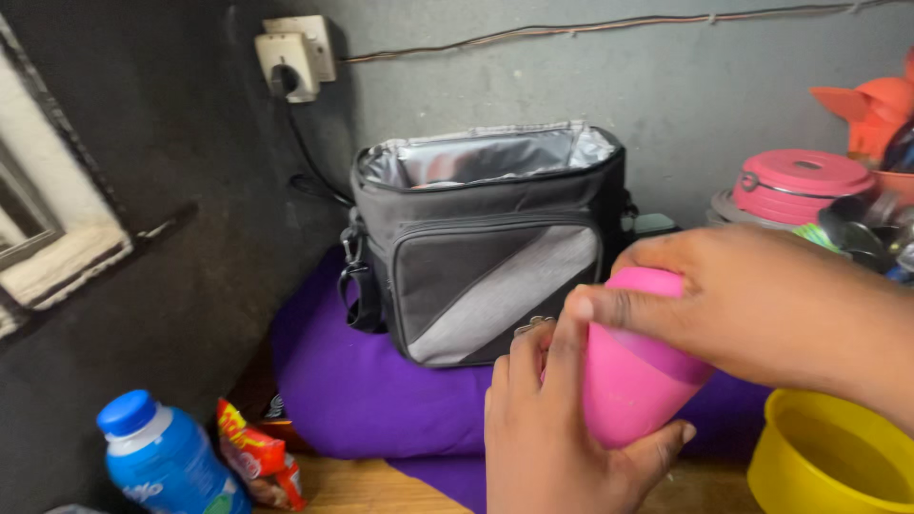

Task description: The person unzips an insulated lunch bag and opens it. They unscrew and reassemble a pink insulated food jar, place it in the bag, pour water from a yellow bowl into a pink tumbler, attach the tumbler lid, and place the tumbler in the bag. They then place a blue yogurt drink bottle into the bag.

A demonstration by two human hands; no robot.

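Far left: window frame (pixel 43 238) in dark wall. Bottom left: blue bottle (pixel 162 457) w/ blue cap, upright, low in view. Just right of it, red snack packet (pixel 259 457), lying on wood surface (pixel 352 485). Above, wall socket (pixel 295 57) w/ black plug, cable running down behind bag.

Centre: grey lunch bag (pixel 486 247), top open, silver lining showing, sits on purple cushion (pixel 352 390); strap hangs at its left side.

Right of centre: pink cup (pixel 633 381), tilted, held in front of bag & above cushion, between both hands. Left hand (pixel 552 428) grasps it from below, fingers curled round its lower body, thumb at the right side. Right hand (pixel 752 305) comes in from right, clasped over cup's top end, thumb pressed along the rim. Both closed on cup; neither loose.

Lower right: yellow bowl (pixel 838 457), partly cut off by edge. Upper right: pink lidded container (pixel 800 186), w/ orange plastic items (pixel 871 109) above & behind it; dark utensils (pixel 862 228) beside, blurry.
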